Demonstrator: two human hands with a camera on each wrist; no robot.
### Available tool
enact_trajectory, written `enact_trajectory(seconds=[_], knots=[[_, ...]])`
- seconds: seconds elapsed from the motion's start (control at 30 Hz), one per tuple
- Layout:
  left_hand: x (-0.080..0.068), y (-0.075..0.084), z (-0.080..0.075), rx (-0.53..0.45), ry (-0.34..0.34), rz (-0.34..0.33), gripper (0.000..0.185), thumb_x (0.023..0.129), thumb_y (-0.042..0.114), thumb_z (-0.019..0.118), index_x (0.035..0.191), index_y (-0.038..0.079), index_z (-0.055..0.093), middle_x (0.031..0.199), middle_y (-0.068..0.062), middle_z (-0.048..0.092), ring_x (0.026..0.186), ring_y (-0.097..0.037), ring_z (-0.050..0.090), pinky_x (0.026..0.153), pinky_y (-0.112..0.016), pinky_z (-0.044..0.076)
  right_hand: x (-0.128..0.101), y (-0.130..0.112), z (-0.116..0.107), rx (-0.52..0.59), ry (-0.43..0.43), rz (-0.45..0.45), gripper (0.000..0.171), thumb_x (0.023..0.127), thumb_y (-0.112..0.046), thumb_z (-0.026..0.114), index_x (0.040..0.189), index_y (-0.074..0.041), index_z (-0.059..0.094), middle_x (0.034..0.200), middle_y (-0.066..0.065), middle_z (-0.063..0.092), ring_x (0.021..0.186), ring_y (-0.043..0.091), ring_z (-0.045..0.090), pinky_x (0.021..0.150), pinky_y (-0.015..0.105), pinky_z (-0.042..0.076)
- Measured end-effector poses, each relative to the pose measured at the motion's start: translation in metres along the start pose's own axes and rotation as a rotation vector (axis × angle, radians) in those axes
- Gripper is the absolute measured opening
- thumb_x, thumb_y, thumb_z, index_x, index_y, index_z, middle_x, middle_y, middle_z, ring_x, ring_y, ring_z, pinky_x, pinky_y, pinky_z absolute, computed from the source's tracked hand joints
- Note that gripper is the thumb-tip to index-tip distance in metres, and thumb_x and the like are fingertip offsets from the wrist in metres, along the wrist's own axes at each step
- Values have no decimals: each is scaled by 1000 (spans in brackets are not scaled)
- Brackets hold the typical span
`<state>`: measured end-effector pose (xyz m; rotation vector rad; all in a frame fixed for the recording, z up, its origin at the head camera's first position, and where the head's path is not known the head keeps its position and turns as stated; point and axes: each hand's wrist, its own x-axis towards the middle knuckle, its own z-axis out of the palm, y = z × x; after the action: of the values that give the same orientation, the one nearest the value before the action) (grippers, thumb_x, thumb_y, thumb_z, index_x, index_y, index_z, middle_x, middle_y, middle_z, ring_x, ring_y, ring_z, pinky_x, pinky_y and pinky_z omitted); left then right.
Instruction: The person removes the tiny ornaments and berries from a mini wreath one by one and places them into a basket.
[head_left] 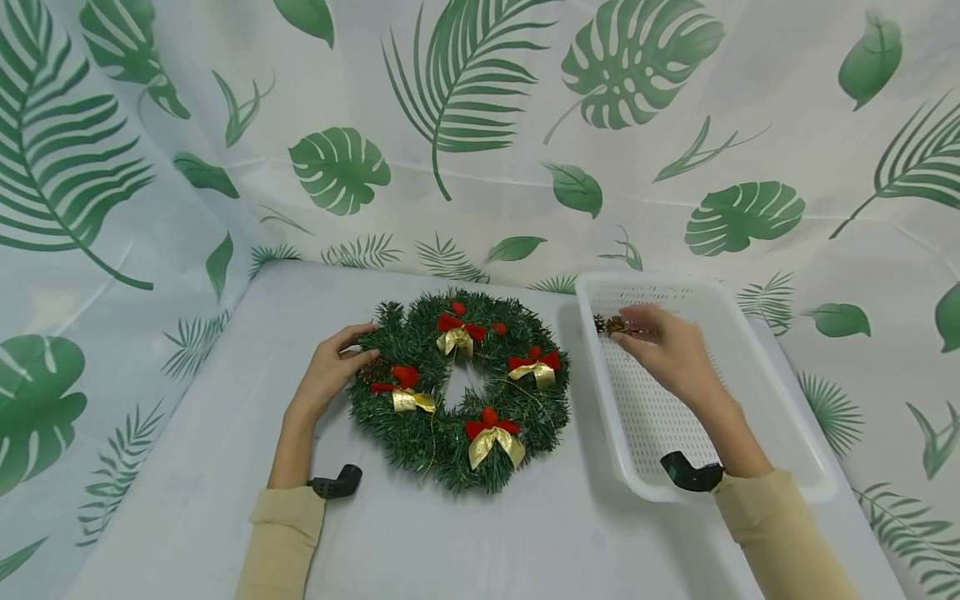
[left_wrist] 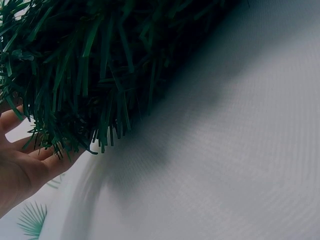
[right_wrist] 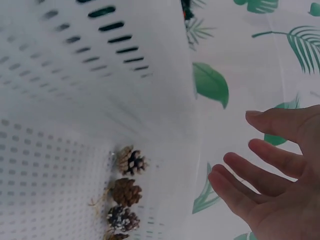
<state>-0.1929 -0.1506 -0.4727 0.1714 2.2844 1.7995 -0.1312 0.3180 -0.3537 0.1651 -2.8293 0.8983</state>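
A green tinsel wreath [head_left: 540, 417] with red-and-gold bows [head_left: 491, 437] and red berries lies on the table. My left hand [head_left: 330, 375] holds its left edge, the thumb beside a brown pine cone [head_left: 377, 369] among the tinsel. In the left wrist view, the fingers [left_wrist: 55, 162] reach behind the tinsel fringe. Over the white basket, my right hand [head_left: 667, 342] hovers near its far left corner with nothing between thumb and fingers, as the right wrist view shows. Several pine cones [right_wrist: 127, 192] lie in a row in the basket, some frosted white, with thin gold-coloured strands.
The perforated white plastic basket [head_left: 618, 442] stands to the right of the wreath, its raised rim close to it. A white covering spreads over the table [head_left: 420, 542]. Behind hangs a white curtain [head_left: 495, 192] printed with green leaves.
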Motion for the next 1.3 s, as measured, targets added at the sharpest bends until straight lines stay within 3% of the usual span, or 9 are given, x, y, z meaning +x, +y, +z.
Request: enact_trajectory(seconds=[0.17,0.3,0.67,1.03,1.3], knots=[[0,0,0,1,1,-2,51,103,18,64,152,15,51,164,-15,36,134,-41,55,108,-60,44,-2,-8,6,9,26,-50,36,96,-13,74,126,5,66,120,27,71,107,44,71,87,48,58],[0,-1,-1,6,1,4,51,103,18,64,153,15,51,164,-14,36,135,-42,54,107,-60,44,-5,-15,10,13,23,-57,36,96,-12,73,127,3,66,119,26,71,107,43,71,89,54,56],[-2,-2,-1,11,8,-12,51,103,19,64,152,16,51,164,-14,36,136,-42,53,107,-60,44,-12,-32,19,44,35,-95,36,93,-5,76,127,3,66,123,25,70,112,44,69,91,55,56],[-2,-2,-1,5,9,-9,50,103,18,64,152,16,52,164,-15,36,137,-42,53,108,-60,43,-18,-47,31,112,37,-132,36,91,-2,77,126,1,67,124,22,71,111,41,70,93,47,56],[0,1,0,-1,5,-7,50,103,20,65,151,18,52,164,-14,37,137,-42,53,106,-58,45,-26,-58,39,124,38,-164,39,90,-1,77,128,0,67,125,20,71,111,40,71,93,50,57]])
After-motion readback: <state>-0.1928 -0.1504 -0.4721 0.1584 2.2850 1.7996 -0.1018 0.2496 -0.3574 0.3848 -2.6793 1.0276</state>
